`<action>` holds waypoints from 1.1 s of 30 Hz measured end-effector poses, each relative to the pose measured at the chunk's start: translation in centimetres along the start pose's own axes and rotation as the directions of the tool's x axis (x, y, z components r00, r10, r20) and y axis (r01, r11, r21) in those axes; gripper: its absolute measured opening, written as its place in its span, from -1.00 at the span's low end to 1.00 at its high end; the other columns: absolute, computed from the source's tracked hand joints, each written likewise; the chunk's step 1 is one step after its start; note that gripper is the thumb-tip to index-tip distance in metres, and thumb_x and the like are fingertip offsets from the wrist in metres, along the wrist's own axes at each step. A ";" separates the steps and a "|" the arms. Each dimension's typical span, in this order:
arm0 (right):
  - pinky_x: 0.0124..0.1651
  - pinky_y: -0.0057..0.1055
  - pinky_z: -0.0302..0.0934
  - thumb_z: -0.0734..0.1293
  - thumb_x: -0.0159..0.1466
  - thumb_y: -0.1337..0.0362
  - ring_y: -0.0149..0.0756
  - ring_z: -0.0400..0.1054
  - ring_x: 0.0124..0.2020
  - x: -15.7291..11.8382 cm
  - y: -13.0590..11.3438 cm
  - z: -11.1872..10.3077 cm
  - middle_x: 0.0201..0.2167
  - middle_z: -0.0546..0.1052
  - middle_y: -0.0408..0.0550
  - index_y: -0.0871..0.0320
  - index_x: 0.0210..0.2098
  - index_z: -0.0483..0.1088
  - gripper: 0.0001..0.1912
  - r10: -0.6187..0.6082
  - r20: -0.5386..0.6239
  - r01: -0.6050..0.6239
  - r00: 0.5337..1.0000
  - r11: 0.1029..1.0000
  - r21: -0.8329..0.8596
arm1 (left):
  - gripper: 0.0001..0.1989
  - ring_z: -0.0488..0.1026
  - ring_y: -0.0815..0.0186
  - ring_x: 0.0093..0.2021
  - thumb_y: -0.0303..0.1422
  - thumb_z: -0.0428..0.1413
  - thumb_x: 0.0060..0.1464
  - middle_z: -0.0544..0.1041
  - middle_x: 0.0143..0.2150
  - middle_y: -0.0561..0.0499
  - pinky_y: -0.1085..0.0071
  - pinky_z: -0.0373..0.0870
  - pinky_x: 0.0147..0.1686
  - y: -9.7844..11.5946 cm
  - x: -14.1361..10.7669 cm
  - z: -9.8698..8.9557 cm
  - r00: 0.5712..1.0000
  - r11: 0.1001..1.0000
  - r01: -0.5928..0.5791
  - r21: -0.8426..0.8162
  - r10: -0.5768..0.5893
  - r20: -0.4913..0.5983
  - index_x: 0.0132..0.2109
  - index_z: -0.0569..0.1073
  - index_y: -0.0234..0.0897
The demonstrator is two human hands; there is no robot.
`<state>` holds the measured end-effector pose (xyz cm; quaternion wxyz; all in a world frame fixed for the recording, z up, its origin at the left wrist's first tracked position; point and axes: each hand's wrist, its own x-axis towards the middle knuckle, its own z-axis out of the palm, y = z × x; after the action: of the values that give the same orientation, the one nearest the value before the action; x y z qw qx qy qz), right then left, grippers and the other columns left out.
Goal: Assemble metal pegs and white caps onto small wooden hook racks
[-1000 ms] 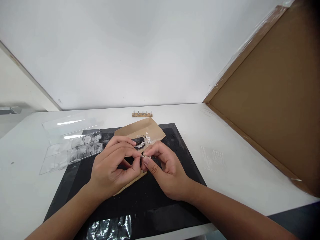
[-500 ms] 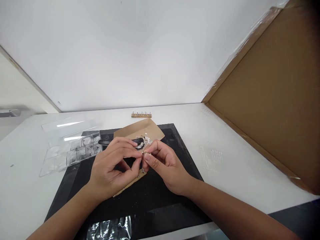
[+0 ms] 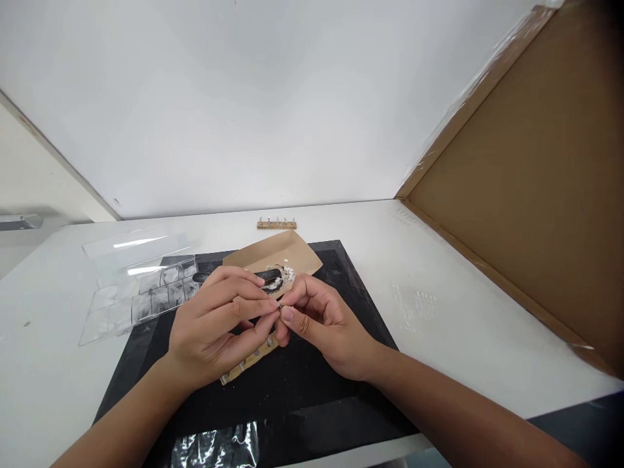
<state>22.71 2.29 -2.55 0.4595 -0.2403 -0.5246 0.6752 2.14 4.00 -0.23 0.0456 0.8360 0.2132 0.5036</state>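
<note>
My left hand (image 3: 221, 325) and my right hand (image 3: 331, 325) meet over the black mat (image 3: 312, 403), fingertips pinched together. Between them is a tiny metallic piece (image 3: 279, 307), mostly hidden by the fingers, so its kind does not show. Partly beneath my left hand lies a wooden strip (image 3: 251, 361) with small pegs along it. Just beyond the fingers, a brown cardboard tray (image 3: 292, 244) holds small white flakes (image 3: 288, 273) that look like nail tips. A dark, long, rounded piece (image 3: 270, 275) lies across the tray, its middle covered by my left hand.
An open clear compartment box (image 3: 166, 296) with pale contents stands on the left. Behind the tray sits a second pegged wooden strip (image 3: 276, 225). A large cardboard panel (image 3: 517, 195) rises on the right. Shiny clear plastic (image 3: 217, 447) lies at the mat's front edge.
My left fingers have closed in a little more around the tiny piece, and the hand has shifted slightly left. More of the wooden strip beneath shows. My right hand is nearly still.
</note>
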 end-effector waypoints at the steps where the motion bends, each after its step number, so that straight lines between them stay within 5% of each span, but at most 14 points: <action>1: -0.22 -0.40 0.45 0.46 0.42 0.14 -0.41 0.53 -0.38 0.0 0.0 -0.1 -0.42 0.60 -0.19 0.12 -0.21 0.35 -0.75 -0.009 0.010 0.009 1.000 1.000 0.006 | -0.72 0.65 0.27 -0.26 -0.61 0.36 0.09 0.67 -0.26 0.05 0.11 0.67 -0.06 0.0 0.1 0.0 1.000 1.000 -0.005 0.004 0.005 0.005 -0.09 0.60 -0.21; 11: -0.25 -0.38 0.49 0.41 0.46 0.09 -0.37 0.59 -0.39 0.4 -0.7 0.0 -0.36 0.67 -0.10 0.12 -0.22 0.30 -0.71 0.069 0.025 -0.067 0.997 0.995 -0.078 | -0.76 0.64 0.22 -0.18 -0.55 0.32 0.18 0.68 -0.22 0.01 0.13 0.64 -0.10 -0.5 -0.2 0.0 0.999 0.999 0.030 0.015 -0.030 0.016 -0.05 0.63 -0.16; 17: -0.19 -0.36 0.46 0.35 0.50 0.13 -0.36 0.56 -0.33 0.3 -0.9 -0.3 -0.28 0.64 -0.09 0.14 -0.17 0.43 -0.79 -0.064 -0.098 0.016 0.993 0.903 -0.430 | -0.77 0.60 0.24 -0.17 -0.55 0.28 0.22 0.66 -0.20 -0.08 0.25 0.59 -0.18 -1.3 -0.8 0.3 0.998 0.998 0.055 0.012 -0.055 0.023 0.00 0.64 -0.25; 22: -0.19 -0.39 0.41 0.32 0.51 0.21 -0.38 0.54 -0.31 0.3 -1.1 -0.6 -0.29 0.61 -0.13 0.13 -0.15 0.46 -0.86 -0.187 -0.038 0.123 0.982 0.775 -0.620 | -0.79 0.59 0.25 -0.17 -0.57 0.29 0.20 0.66 -0.19 -0.09 0.31 0.56 -0.23 -1.2 -0.9 0.6 0.999 0.997 0.053 0.047 -0.053 -0.012 -0.04 0.64 -0.26; 28: -0.21 -0.38 0.36 0.27 0.53 0.26 -0.38 0.46 -0.33 0.2 -0.9 -0.6 -0.33 0.55 -0.14 0.13 -0.22 0.40 -0.82 -0.252 0.057 0.229 0.966 0.733 -0.641 | -0.79 0.60 0.29 -0.22 -0.56 0.32 0.18 0.67 -0.23 -0.03 0.24 0.57 -0.11 -0.9 -0.6 0.3 0.999 0.994 -0.041 0.105 0.040 0.014 -0.05 0.62 -0.27; 33: -0.21 -0.36 0.35 0.26 0.55 0.23 -0.37 0.44 -0.32 0.1 -0.7 -0.4 -0.34 0.52 -0.12 0.14 -0.23 0.38 -0.79 -0.215 0.036 0.196 0.976 0.789 -0.582 | -0.80 0.59 0.27 -0.18 -0.60 0.31 0.19 0.68 -0.22 -0.05 0.25 0.56 -0.10 -0.7 -0.6 0.2 0.998 0.990 -0.058 0.127 0.054 0.034 -0.06 0.62 -0.32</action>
<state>23.30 2.58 -2.04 0.4427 -0.3216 -0.7214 0.4244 1.84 4.45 -1.07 -0.0188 0.8505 0.2208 0.4770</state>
